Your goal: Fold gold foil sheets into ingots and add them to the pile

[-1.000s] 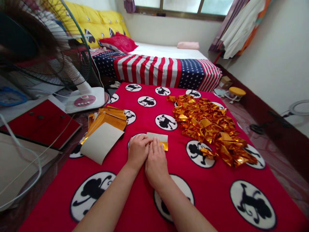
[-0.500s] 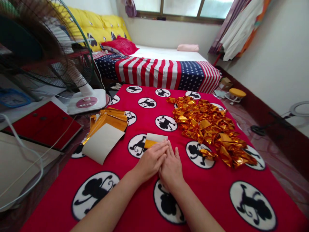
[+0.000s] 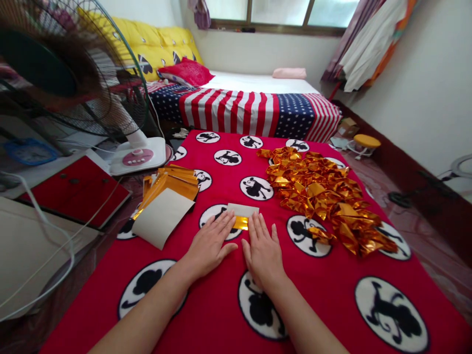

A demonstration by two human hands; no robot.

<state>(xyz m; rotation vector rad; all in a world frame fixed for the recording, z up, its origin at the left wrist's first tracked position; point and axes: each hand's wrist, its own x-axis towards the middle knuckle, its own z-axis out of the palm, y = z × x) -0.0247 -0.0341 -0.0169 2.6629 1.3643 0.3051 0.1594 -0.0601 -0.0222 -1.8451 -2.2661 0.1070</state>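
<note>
A partly folded sheet of gold foil paper (image 3: 241,223) lies on the red cloth in front of me, its pale back showing along the far edge. My left hand (image 3: 213,242) rests flat on the left end of the fold, fingers stretched out and thumb pointing inward. On the right end, my right hand (image 3: 263,248) presses with straight fingers. A shiny gold strip shows between the two hands; the ends are hidden under the fingers. To the left is a stack of gold foil sheets (image 3: 179,181), with one sheet pale side up (image 3: 162,216) on top.
A heap of folded gold foil pieces (image 3: 317,184) covers the right side of the red cloth (image 3: 317,305). One small piece (image 3: 320,235) lies nearer me. A fan (image 3: 136,152) stands at the left beside a red panel (image 3: 79,189). Behind is a bed (image 3: 254,110).
My hands were together, the left partly over the right, on the foil paper. They have moved apart, the left going leftward, and the gold strip between them is uncovered.
</note>
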